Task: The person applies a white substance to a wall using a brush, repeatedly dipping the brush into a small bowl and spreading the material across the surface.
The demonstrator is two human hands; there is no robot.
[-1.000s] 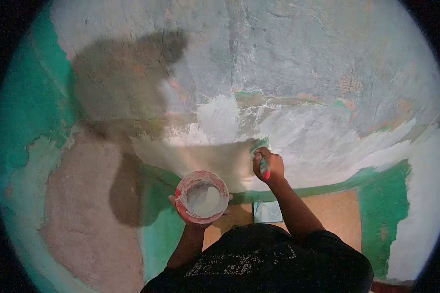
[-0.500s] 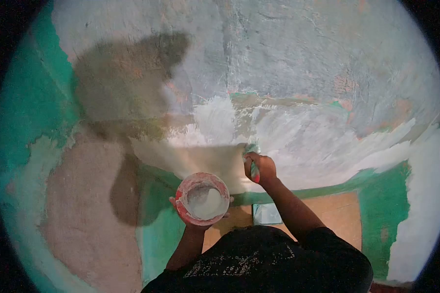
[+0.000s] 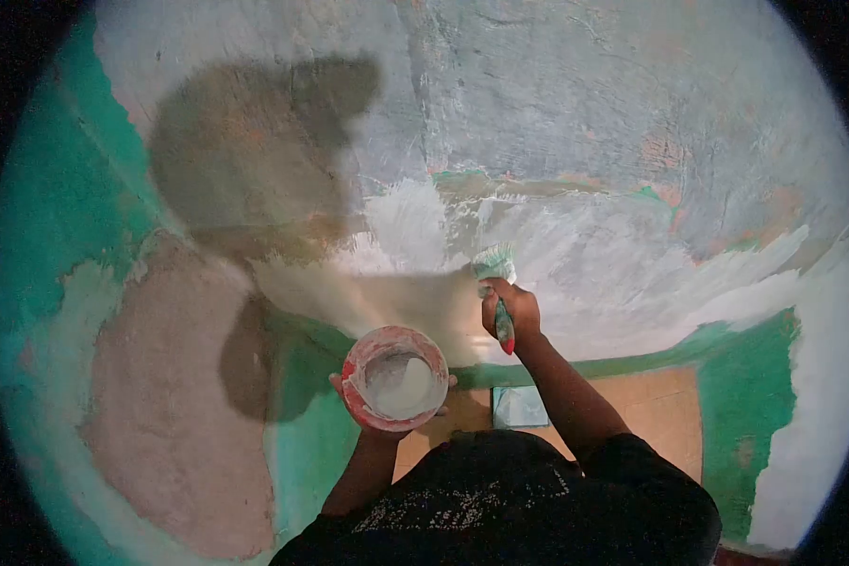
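My right hand (image 3: 514,314) is closed round the handle of a wide paintbrush (image 3: 496,264), whose red handle end points down toward me. The pale, coated bristles point up and overlap the white-smeared strip of wall (image 3: 575,250). Lower and to the left, my left hand (image 3: 383,434) cups a round red bucket (image 3: 351,401) from below, its fingers showing at both sides. White paint (image 3: 401,385) lies inside the bucket, and dried white streaks cover its rim.
Rough grey wall (image 3: 538,104) rises above the white strip, with green paint (image 3: 75,170) at the left. Below stands a tan board (image 3: 632,415) with a light-blue flat thing (image 3: 519,407) on it. A dark shadow (image 3: 245,151) falls on the wall at upper left.
The brush has tilted, its bristles now showing broad and higher, while my right hand has shifted slightly right and down. The bucket has moved slightly right and up in view.
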